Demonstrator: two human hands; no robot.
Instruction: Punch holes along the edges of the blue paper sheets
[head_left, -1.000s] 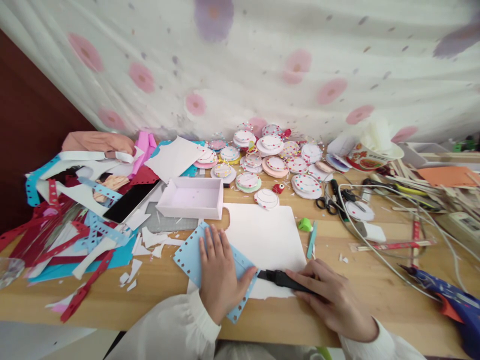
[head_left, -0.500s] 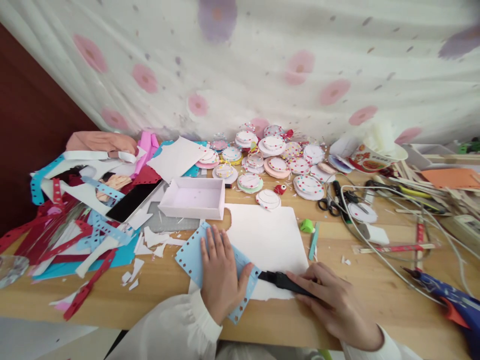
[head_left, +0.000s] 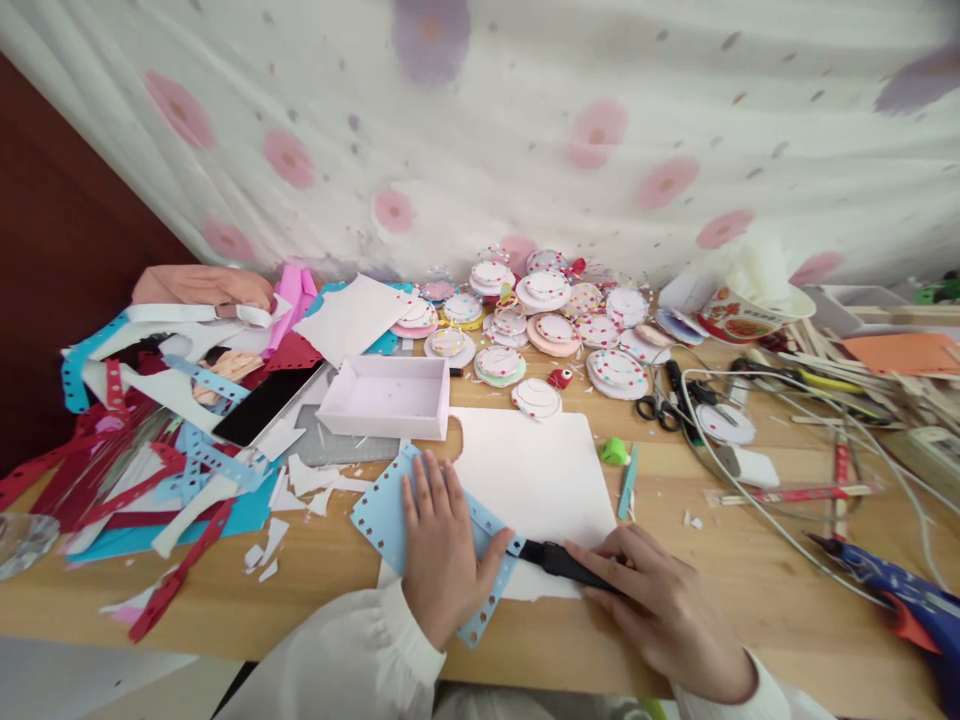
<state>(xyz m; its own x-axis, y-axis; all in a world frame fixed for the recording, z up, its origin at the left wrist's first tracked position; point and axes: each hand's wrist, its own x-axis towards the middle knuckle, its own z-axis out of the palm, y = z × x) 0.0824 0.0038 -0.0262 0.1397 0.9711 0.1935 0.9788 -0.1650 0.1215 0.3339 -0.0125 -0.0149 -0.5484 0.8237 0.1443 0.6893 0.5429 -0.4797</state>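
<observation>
My left hand (head_left: 442,545) lies flat, fingers stretched out, pressing a light blue sheet with punched holes along its edges (head_left: 379,515) onto the wooden table (head_left: 735,590). My right hand (head_left: 660,605) is closed round a black craft knife (head_left: 555,560), whose tip touches the blue sheet's right edge beside my left thumb. A white sheet (head_left: 536,480) lies under both, reaching toward the back.
A shallow white box (head_left: 386,395) stands behind the sheets. Blue, red and white paper strips (head_left: 150,440) pile up at the left. Several decorated round discs (head_left: 540,320) sit at the back. Scissors (head_left: 652,405), cables (head_left: 757,500), a green eraser (head_left: 613,451) and a glue gun (head_left: 900,595) lie at the right.
The knife and my right hand have slid a little left, bringing the tip against the blue sheet's edge. My left hand has stayed put.
</observation>
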